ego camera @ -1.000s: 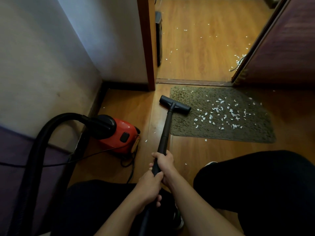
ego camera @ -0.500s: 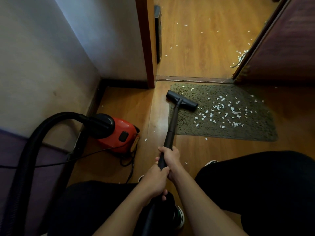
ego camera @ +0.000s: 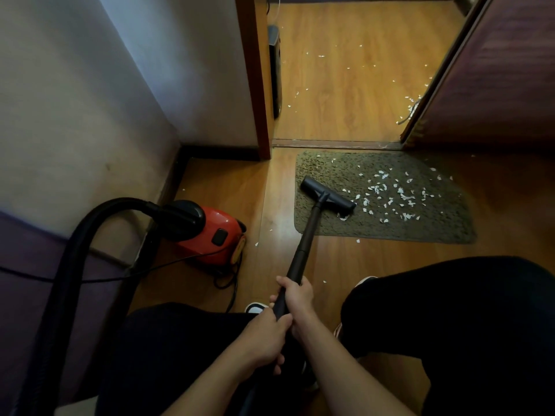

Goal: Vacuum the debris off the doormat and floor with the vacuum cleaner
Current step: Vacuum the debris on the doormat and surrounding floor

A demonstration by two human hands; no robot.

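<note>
— Wooden floor (ego camera: 345, 259) by a doorway, with a green-brown doormat (ego camera: 420, 229) laid against the threshold (ego camera: 336, 143). Strewn with white debris (ego camera: 399, 195), mostly on the mat's right half; more scattered beyond the threshold.

— And the vacuum cleaner (ego camera: 216, 235)?

— Red, parked on the floor at left, near the wall (ego camera: 75, 115). Black hose (ego camera: 78, 244) arching up out of it and down toward the near left.

— Which way pointed?

— Long black wand (ego camera: 306, 241) running from the hands away and slightly right, sloping down to the flat nozzle (ego camera: 327, 197). Resting on the mat's left half, set crosswise: one end far-left, the other near-right, just beside the nearest scraps.

— Hands?

— Both gripping the wand, fingers curled round it: right hand (ego camera: 297, 298) ahead, left hand (ego camera: 264, 340) just behind.
</note>
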